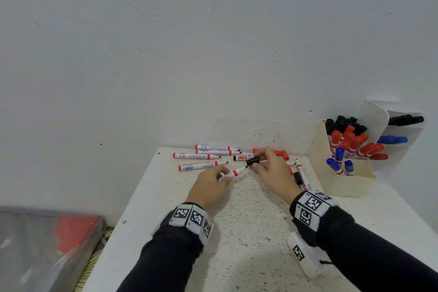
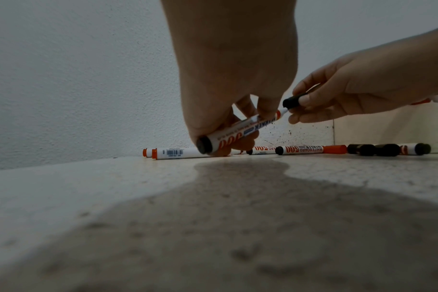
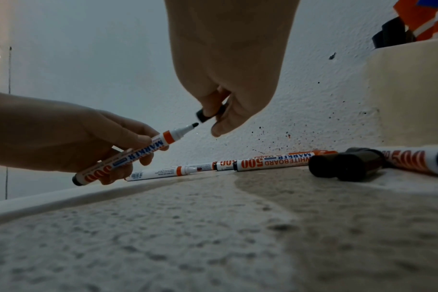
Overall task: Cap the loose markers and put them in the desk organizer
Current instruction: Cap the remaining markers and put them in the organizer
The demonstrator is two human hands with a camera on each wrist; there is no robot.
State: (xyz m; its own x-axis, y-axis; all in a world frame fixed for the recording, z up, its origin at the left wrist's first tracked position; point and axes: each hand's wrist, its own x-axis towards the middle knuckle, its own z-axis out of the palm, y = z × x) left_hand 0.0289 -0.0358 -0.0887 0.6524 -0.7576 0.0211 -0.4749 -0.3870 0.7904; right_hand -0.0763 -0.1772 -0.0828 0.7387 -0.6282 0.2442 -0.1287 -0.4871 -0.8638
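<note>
Left hand (image 1: 208, 184) has its fingers curled round the barrel of an uncapped whiteboard marker (image 3: 128, 156), held up off the speckled table (image 1: 248, 232). Its long axis slants up and to the right, black tip aimed at the black cap (image 3: 208, 114) that the right hand (image 1: 272, 173) pinches between thumb and fingers. Cap mouth and tip are just apart, not touching yet. Four more uncapped markers (image 1: 201, 155) lie side by side by the wall, tips pointing right. The cream desk organizer (image 1: 341, 173) sits at right, stuffed with capped red, blue and black ones, too packed to count.
</note>
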